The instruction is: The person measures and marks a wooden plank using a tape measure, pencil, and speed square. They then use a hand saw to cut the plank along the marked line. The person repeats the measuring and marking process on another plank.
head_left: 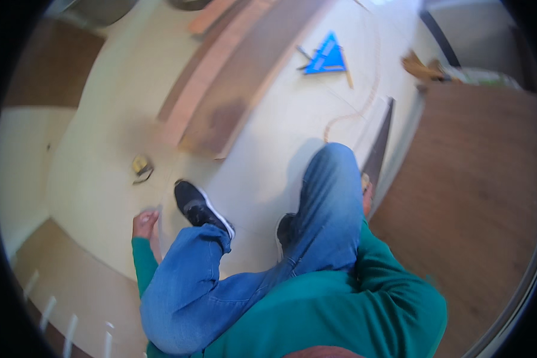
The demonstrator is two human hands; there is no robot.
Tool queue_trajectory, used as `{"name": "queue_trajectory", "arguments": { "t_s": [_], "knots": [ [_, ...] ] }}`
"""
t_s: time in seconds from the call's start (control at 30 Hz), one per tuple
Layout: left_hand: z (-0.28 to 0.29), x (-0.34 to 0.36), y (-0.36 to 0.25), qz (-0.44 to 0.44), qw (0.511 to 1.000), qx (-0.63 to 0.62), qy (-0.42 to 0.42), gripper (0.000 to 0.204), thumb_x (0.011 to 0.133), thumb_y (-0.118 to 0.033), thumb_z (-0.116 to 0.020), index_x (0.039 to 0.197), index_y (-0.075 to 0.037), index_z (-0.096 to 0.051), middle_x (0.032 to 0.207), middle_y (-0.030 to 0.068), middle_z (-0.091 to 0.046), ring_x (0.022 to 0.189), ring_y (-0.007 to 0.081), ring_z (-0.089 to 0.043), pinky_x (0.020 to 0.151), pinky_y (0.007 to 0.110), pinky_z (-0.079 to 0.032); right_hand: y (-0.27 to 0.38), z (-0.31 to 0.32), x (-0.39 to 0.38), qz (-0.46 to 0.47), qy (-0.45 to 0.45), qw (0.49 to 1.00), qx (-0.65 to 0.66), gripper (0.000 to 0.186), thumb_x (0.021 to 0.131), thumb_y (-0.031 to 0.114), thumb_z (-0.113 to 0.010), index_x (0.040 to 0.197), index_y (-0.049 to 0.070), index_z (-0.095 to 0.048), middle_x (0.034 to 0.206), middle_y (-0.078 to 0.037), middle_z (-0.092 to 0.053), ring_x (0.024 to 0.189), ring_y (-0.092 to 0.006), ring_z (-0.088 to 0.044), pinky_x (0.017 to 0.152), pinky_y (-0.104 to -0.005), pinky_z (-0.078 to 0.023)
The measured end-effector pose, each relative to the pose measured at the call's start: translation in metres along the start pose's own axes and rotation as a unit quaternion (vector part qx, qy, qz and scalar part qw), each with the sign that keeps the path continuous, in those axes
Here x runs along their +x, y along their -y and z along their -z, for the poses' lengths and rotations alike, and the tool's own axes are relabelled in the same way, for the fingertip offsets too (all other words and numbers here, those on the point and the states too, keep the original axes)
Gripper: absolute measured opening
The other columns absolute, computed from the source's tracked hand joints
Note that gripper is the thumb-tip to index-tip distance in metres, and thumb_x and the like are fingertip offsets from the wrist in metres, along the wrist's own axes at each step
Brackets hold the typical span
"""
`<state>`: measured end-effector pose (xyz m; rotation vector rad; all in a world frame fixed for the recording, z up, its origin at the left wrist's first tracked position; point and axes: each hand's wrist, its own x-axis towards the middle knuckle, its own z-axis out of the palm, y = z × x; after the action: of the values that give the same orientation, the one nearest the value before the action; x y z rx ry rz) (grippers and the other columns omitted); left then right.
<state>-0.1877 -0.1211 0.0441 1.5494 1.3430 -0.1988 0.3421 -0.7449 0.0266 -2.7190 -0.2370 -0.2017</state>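
Observation:
My right hand (368,200), partly hidden by my raised knee, is closed around the light wooden handle of a handsaw (379,143). The dark, narrow blade points away from me, along the side of the brown wooden panel. Out to the left, my left hand (144,224) hangs low over the floor with its fingers curled. A thin pale strip (157,241) shows beside it; whether the fingers grip it is unclear. A yellow and black tape measure (141,164) lies on the floor beyond that hand.
Long brown boards (238,89) lie ahead of my feet. Right of them are a blue triangular square (328,58) and a pencil-like stick (348,70). A large brown panel (465,197) stands close on my right. A cord-like orange line (373,89) curves over the pale floor.

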Motion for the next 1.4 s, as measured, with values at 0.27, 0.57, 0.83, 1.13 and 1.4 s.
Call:
{"name": "queue_trajectory", "arguments": {
  "t_s": [0.27,0.57,0.83,1.13,1.4],
  "knots": [
    [-0.005,-0.016,-0.032,0.025,0.993,-0.007,-0.115,0.045,0.078,-0.041,-0.092,0.073,-0.005,-0.066,0.067,0.0018,-0.062,0.065,0.0143,-0.057,0.063,0.037,-0.049,0.013,0.009,0.065,-0.086,0.209,0.973,-0.055,0.074,0.091,0.04,-0.075,0.15,0.001,-0.052,0.133,-0.027,-0.067,0.123,-0.0421,-0.064,0.106,-0.0464,-0.05],
    [-0.006,0.006,-0.035,0.074,0.958,-0.047,-0.271,0.064,0.078,-0.058,-0.089,0.098,-0.003,-0.065,0.095,0.0127,-0.069,0.089,0.02,-0.063,0.079,0.037,-0.054,0.041,0.027,0.17,-0.164,0.465,0.863,-0.113,0.072,0.091,0.042,-0.074,0.145,-0.002,-0.057,0.131,-0.028,-0.067,0.123,-0.0423,-0.064,0.106,-0.0463,-0.05],
    [0.024,0.041,0.116,0.184,0.935,-0.143,-0.266,0.074,0.086,-0.065,-0.08,0.106,0.004,-0.069,0.096,0.011,-0.07,0.09,0.0217,-0.065,0.088,0.037,-0.055,0.226,-0.034,0.25,0.148,0.279,0.942,-0.113,0.061,0.092,0.041,-0.075,0.135,-0.001,-0.065,0.124,-0.028,-0.071,0.116,-0.0388,-0.07,0.099,-0.0472,-0.055],
    [0.026,-0.009,0.111,0.197,0.878,0.052,-0.433,0.054,0.095,-0.053,-0.073,0.111,-0.001,-0.07,0.102,0.0168,-0.073,0.102,0.0333,-0.07,0.094,0.043,-0.055,0.322,-0.12,0.222,0.199,0.252,0.943,-0.092,0.078,0.086,0.033,-0.079,0.151,0.003,-0.049,0.146,-0.031,-0.054,0.137,-0.0414,-0.052,0.116,-0.0455,-0.045],
    [0.071,-0.022,0.105,-0.038,0.889,0.193,-0.413,0.047,0.092,-0.01,-0.073,0.138,-0.007,-0.06,0.143,0.021,-0.056,0.138,0.0397,-0.052,0.114,0.048,-0.044,0.244,-0.167,0.324,0.068,0.091,0.979,-0.167,0.085,0.081,0.014,-0.066,0.159,0.002,-0.035,0.156,-0.029,-0.046,0.144,-0.0467,-0.044,0.12,-0.049,-0.041]
  ]
}}
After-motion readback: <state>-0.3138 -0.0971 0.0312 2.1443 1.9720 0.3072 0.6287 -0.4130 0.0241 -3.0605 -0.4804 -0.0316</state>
